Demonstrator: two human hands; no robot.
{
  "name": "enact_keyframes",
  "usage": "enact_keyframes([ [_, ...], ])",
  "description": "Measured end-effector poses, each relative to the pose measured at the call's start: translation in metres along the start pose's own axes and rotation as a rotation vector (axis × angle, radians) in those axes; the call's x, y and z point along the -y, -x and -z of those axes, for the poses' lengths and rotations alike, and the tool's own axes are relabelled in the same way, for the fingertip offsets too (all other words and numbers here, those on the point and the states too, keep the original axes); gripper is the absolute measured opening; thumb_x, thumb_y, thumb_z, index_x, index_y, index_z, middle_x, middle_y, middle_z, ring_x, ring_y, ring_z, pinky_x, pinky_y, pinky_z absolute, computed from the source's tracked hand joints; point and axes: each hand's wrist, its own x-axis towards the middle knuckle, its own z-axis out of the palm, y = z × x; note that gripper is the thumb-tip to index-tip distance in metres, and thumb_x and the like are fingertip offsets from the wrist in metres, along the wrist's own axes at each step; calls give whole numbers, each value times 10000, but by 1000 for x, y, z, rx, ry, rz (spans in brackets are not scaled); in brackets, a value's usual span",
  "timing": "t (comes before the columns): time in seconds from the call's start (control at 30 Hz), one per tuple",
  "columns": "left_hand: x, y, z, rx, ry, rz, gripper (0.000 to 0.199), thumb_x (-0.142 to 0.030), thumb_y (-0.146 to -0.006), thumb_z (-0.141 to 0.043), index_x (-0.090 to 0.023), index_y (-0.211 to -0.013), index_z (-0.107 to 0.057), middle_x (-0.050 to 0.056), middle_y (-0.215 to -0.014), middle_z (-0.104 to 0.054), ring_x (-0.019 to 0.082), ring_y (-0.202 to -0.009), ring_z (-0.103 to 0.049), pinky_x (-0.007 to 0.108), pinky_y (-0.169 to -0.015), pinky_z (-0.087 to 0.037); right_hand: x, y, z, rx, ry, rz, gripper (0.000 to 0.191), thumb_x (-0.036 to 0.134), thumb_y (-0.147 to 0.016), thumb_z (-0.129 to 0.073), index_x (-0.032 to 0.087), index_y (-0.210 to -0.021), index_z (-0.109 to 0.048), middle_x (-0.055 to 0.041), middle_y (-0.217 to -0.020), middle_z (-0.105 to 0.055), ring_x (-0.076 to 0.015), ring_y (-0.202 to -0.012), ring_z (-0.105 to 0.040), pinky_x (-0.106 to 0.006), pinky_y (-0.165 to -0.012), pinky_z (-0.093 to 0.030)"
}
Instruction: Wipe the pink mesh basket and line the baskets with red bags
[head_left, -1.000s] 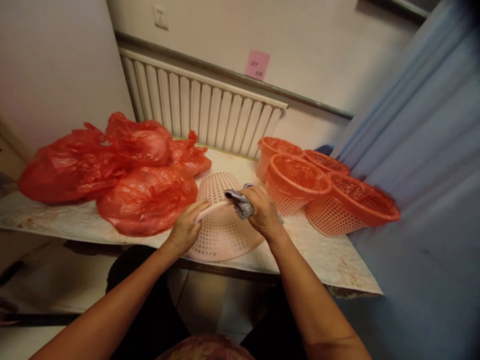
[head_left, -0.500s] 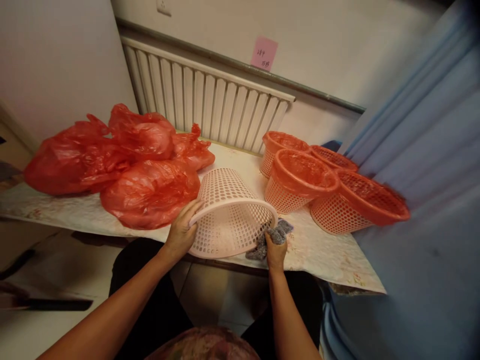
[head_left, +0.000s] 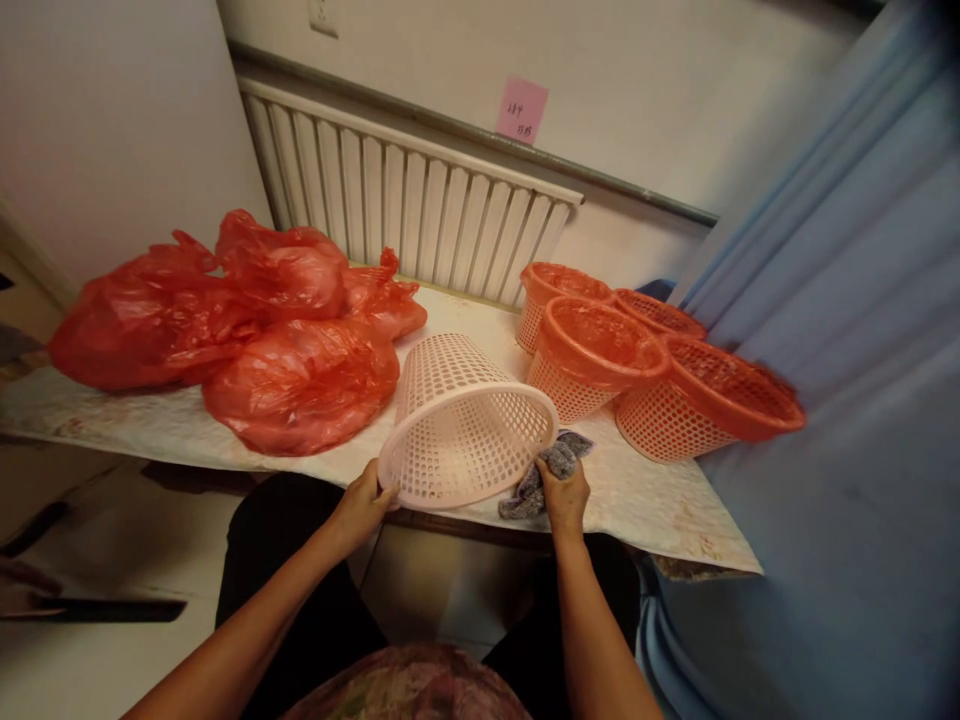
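A pale pink perforated basket [head_left: 457, 440] lies tipped on the cloth-covered table [head_left: 675, 515], its mouth facing me. My left hand [head_left: 365, 507] grips the basket's rim at the lower left, thumb on the rim. In my right hand [head_left: 564, 492] is a crumpled grey cloth [head_left: 556, 462], held beside the right side of the rim. Part of the cloth hangs down left of the fingers, near the table's front edge.
Several knotted red plastic bags [head_left: 300, 385] lie at the left. Several baskets lined with red bags [head_left: 600, 345] stand at the right, beside a blue curtain [head_left: 847, 400]. A radiator [head_left: 420, 200] and a pink note [head_left: 522, 110] are behind.
My left hand has slid down the rim to its lower left. The basket has turned slightly. My right hand with the grey cloth has shifted a little right, away from the rim.
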Motion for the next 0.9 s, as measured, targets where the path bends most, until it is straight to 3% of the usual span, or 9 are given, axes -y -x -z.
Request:
enact_keyframes([
  [0.17, 10, 3, -16, -38, 144, 1, 387, -344, -788, -585, -151, -1118, -526, 99, -1100, -619, 230, -921, -647, 409, -731, -611, 8, 24, 27, -179, 57, -88, 574, 573, -640, -701, 127, -998, -639, -194, -980, -700, -333, -929, -645, -441, -840, -487],
  [0.23, 10, 3, -22, -22, 136, -25, 396, -352, -788, -583, -145, -1123, -537, 102, -1095, -640, 238, -927, -654, 416, -751, -607, 17, 34, 33, -65, 12, -71, 599, 557, -605, -745, 136, -1018, -640, -170, -980, -707, -320, -931, -649, -424, -844, -495],
  [0.33, 10, 2, -30, 16, 80, -93, 397, -360, -792, -576, -149, -1127, -549, 110, -1123, -660, 254, -959, -656, 435, -805, -586, 28, 40, 28, 224, -128, -74, 565, 507, -572, -787, 157, -997, -660, -113, -951, -722, -288, -912, -663, -396, -852, -510],
  [0.43, 13, 3, -36, 23, 55, -130, 384, -355, -809, -556, -156, -1137, -545, 100, -1082, -674, 254, -956, -657, 441, -834, -566, 33, 38, 10, 410, -371, -233, 535, 516, -621, -749, 155, -1005, -658, -97, -958, -728, -265, -876, -679, -387, -815, -531],
  [0.53, 17, 5, -38, 30, 61, -150, 349, -340, -829, -521, -169, -1133, -522, 71, -978, -672, 237, -891, -662, 421, -798, -568, 36, 34, -12, 534, -686, -381, 519, 505, -660, -697, 156, -1037, -621, -84, -939, -726, -247, -824, -689, -379, -747, -553],
  [0.63, 16, 7, -37, 33, -6, -192, 281, -314, -842, -481, -190, -1092, -507, 54, -919, -662, 228, -857, -661, 419, -819, -552, 48, 26, -27, 603, -824, -378, 423, 434, -641, -681, 173, -966, -609, -59, -879, -715, -232, -790, -683, -373, -726, -562],
  [0.73, 11, 8, -36, 18, -103, -250, 254, -292, -841, -451, -194, -1070, -506, 67, -915, -666, 246, -935, -650, 442, -889, -519, 76, 14, -35, 576, -915, -291, 423, 368, -654, -672, 190, -1027, -584, -42, -934, -701, -206, -810, -675, -383, -790, -557],
  [0.9, 2, 6, -37, 60, -117, -287, 358, -239, -827, -440, -146, -1170, -486, 141, -1090, -663, 259, -1035, -636, 456, -936, -500, 132, 13, -58, 302, -1045, -213, 515, 351, -758, -617, 244, -1240, -470, -39, -1107, -658, -170, -894, -667, -352, -847, -539],
])
